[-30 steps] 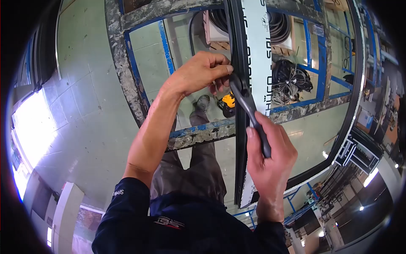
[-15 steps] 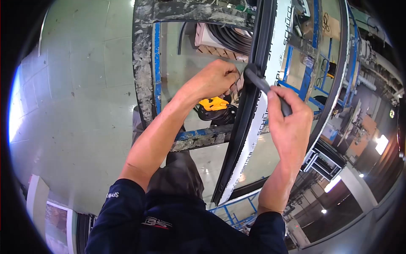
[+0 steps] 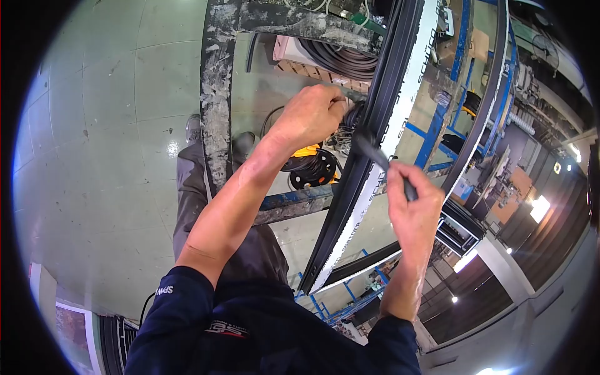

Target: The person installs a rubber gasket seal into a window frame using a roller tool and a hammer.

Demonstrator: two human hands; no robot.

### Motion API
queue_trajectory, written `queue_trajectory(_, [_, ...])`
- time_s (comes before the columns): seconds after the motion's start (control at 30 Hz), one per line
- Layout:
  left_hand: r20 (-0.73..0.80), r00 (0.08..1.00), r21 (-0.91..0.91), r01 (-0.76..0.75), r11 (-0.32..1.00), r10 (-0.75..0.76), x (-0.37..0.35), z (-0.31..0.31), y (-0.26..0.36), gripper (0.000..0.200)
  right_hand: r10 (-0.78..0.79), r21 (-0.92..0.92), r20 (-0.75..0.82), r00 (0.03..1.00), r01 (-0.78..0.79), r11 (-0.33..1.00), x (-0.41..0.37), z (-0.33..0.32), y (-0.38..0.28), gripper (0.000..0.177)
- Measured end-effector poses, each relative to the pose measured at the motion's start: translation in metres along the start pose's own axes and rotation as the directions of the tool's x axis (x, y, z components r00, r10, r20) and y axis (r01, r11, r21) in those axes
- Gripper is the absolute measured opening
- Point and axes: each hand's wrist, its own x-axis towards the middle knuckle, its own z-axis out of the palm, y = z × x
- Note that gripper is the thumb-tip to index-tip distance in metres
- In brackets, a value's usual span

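My right hand [image 3: 417, 203] is closed round the handle of a black mallet [image 3: 377, 156], whose blurred head lies over the black window frame [image 3: 337, 215]. White printed protective film [image 3: 356, 232] runs along this side of the frame. Across the profile, my left hand [image 3: 312, 117] is closed, fingertips near the frame's inner edge. A thin greyish piece [image 3: 354, 95] shows just beyond those fingers; I cannot tell whether they hold it.
A paint-spattered metal stand [image 3: 217, 94] supports the work. Below it are a yellow-and-black cable reel [image 3: 312, 167] and a coil of dark hose or gasket [image 3: 337, 61] on a carton. Blue metal racks [image 3: 431, 137] stand to the right.
The mallet and my right hand have moved down and left in view. My left hand has shifted slightly left, and the camera view has moved, showing more of my legs and the reel.
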Motion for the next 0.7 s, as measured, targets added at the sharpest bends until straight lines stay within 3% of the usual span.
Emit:
queue_trajectory(0.1, [-0.02, 0.999, 0.01, -0.029, 1.0, 0.03, -0.001, 0.001, -0.001, 0.029, -0.064, -0.026, -0.02, 0.998, 0.064, 0.998, 0.02, 0.001, -0.006, 0.011])
queue_trajectory(0.3, [0.208, 0.975, 0.122, -0.103, 0.987, 0.076, -0.005, 0.001, 0.0, 0.026, -0.01, -0.031, 0.042, 0.999, 0.011, 0.999, -0.025, 0.002, 0.009, 0.01])
queue_trajectory(0.5, [0.021, 0.995, 0.134, -0.101, 0.986, 0.099, -0.004, 0.003, -0.006, 0.025, -0.058, -0.042, 0.029, 0.998, 0.059, 0.997, 0.008, -0.002, -0.002, 0.01])
queue_trajectory(0.57, [0.034, 0.995, 0.114, -0.096, 0.989, 0.092, -0.003, 0.002, -0.005, 0.027, -0.011, -0.017, 0.085, 0.996, 0.012, 1.0, -0.017, -0.003, 0.008, 0.01])
queue_trajectory(0.7, [0.028, 0.996, 0.153, -0.089, 0.984, 0.086, -0.004, 0.002, -0.005, 0.027, -0.039, 0.068, 0.005, 0.999, 0.039, 0.997, -0.004, 0.003, 0.011, 0.01])
